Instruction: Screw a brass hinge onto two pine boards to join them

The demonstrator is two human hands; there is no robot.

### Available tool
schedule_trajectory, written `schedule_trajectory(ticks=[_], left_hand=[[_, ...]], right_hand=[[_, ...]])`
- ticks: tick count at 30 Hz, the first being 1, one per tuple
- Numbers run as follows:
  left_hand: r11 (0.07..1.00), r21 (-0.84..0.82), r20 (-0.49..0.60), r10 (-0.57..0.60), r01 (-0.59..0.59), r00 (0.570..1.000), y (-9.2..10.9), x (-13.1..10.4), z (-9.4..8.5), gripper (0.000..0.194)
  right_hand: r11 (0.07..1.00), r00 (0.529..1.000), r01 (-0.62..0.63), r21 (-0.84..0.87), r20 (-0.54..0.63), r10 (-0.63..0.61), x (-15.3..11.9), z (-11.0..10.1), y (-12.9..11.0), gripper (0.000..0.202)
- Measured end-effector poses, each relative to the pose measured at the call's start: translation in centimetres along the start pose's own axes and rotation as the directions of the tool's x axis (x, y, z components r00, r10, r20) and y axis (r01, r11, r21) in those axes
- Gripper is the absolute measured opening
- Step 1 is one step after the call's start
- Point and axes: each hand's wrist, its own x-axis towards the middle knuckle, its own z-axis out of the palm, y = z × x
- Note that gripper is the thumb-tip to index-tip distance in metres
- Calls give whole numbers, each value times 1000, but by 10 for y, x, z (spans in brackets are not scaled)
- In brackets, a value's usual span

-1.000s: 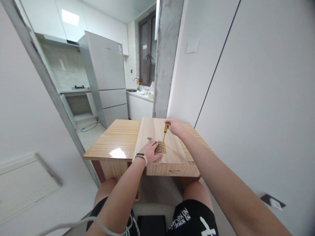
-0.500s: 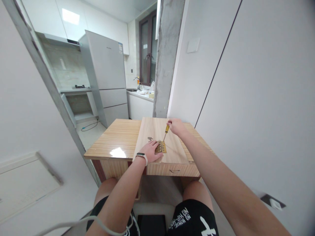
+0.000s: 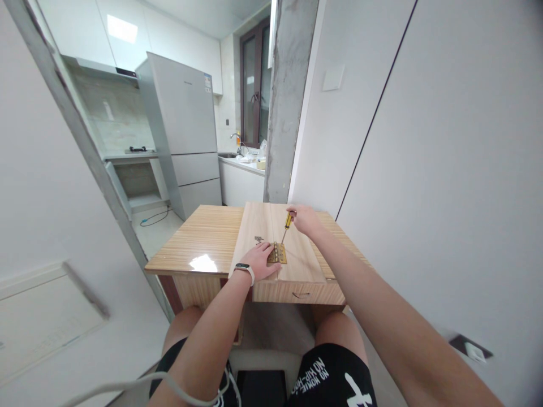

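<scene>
A brass-coloured hinge (image 3: pixel 281 254) lies open and flat across the seam of pale wooden boards (image 3: pixel 299 265) on the desk. My left hand (image 3: pixel 262 261) rests on the hinge's left leaf and the board, fingers spread, partly hiding that leaf. My right hand (image 3: pixel 303 219) is closed around the yellow handle of a screwdriver (image 3: pixel 287 221). The screwdriver leans slightly, its tip down at the far edge of the hinge's right leaf; any screw under it is too small to make out. Small dark pieces, perhaps screws, form a little pile (image 3: pixel 258 239) beyond my left fingers.
The wood-grain desk (image 3: pixel 199 232) extends left of the boards and has a drawer (image 3: pixel 299 293) in front. A white wall (image 3: pixel 403 169) stands close on the right. A pale cable (image 3: pixel 139 380) crosses my left forearm. Behind are a fridge (image 3: pixel 186 107) and a sink (image 3: pixel 228 155).
My right hand has shifted very slightly with the screwdriver, its grip a little changed. My left hand, the hinge and the boards stay where they were.
</scene>
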Motion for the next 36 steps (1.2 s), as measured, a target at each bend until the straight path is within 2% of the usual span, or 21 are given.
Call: schedule_trajectory(ticks=[6, 13, 21, 28, 36], left_hand=[[1000, 5, 1, -6, 6, 1000, 0, 0, 1, 76], [1000, -1, 6, -13, 13, 1000, 0, 1, 1, 76], [1000, 0, -1, 1, -1, 1000, -2, 1, 2, 77], [1000, -11, -1, -2, 2, 1000, 0, 0, 1, 75], [1000, -7, 1, -1, 1, 1000, 0, 1, 1, 75]], right_hand=[[1000, 999, 4, -25, 45, -3, 2, -7, -5, 27], [996, 997, -47, -82, 55, 51, -1, -13, -12, 27], [1000, 1000, -12, -1, 17, 12, -5, -13, -14, 24], [1000, 996, -8, 19, 89, 6, -4, -16, -16, 28], [998, 997, -41, -40, 65, 43, 1, -10, -13, 23]])
